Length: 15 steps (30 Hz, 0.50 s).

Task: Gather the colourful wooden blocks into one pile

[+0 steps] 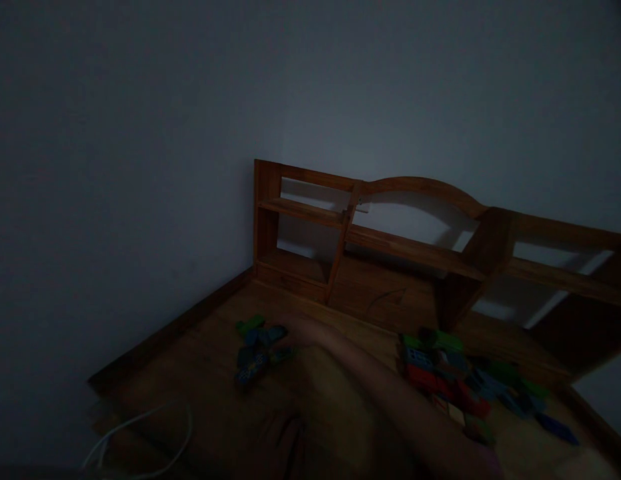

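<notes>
The scene is very dim and partly blurred. My right arm stretches leftward across the wooden surface, and my right hand (289, 327) is at a small group of toy blocks. A grey-blue block (275, 334) touches or lies right beside its fingers; whether they grip it is too blurred to tell. Around it are a green block (250, 325) and a dark blue patterned block (251, 369). Lower down, near the bottom edge, my left hand (280, 437) rests low with its fingers loosely apart and no object visible in them.
A larger pile of blocks lies to the right, with red blocks (425, 379) and a purple-blue piece (557, 428). Behind stands a wooden shelf headboard (405, 247) against the wall (190, 167). A white cable (140, 419) loops at lower left.
</notes>
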Each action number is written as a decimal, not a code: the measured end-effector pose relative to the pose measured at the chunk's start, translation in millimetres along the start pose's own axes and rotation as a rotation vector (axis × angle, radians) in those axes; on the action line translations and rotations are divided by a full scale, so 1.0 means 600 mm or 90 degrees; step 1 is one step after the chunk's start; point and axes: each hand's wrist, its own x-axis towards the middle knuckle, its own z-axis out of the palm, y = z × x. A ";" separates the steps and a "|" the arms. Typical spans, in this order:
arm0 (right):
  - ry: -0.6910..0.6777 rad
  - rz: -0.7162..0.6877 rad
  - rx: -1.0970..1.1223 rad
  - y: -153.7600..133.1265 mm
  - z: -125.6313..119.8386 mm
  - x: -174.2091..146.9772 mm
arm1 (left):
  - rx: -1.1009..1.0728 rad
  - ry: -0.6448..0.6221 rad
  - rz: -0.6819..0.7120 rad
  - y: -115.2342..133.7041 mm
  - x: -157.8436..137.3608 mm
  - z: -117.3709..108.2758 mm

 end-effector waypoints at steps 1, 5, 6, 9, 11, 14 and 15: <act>-0.008 0.001 0.007 0.003 0.001 0.001 | 0.001 0.005 0.004 -0.001 -0.001 0.002; -0.004 -0.010 0.037 0.017 0.007 -0.002 | 0.009 0.035 0.001 -0.001 -0.003 0.004; 0.005 -0.014 0.036 0.019 0.009 -0.005 | 0.006 0.036 -0.002 -0.001 -0.002 0.002; 0.033 -0.019 0.044 0.022 0.013 -0.017 | -0.019 0.030 -0.009 0.002 0.005 -0.008; 0.039 -0.013 0.058 0.022 0.016 -0.027 | -0.038 0.030 -0.004 0.002 0.009 -0.016; 0.053 -0.021 0.062 0.023 0.020 -0.043 | -0.049 0.008 0.010 -0.005 0.004 -0.017; 0.060 -0.028 0.057 0.024 0.022 -0.049 | -0.040 0.001 0.013 -0.009 -0.002 -0.013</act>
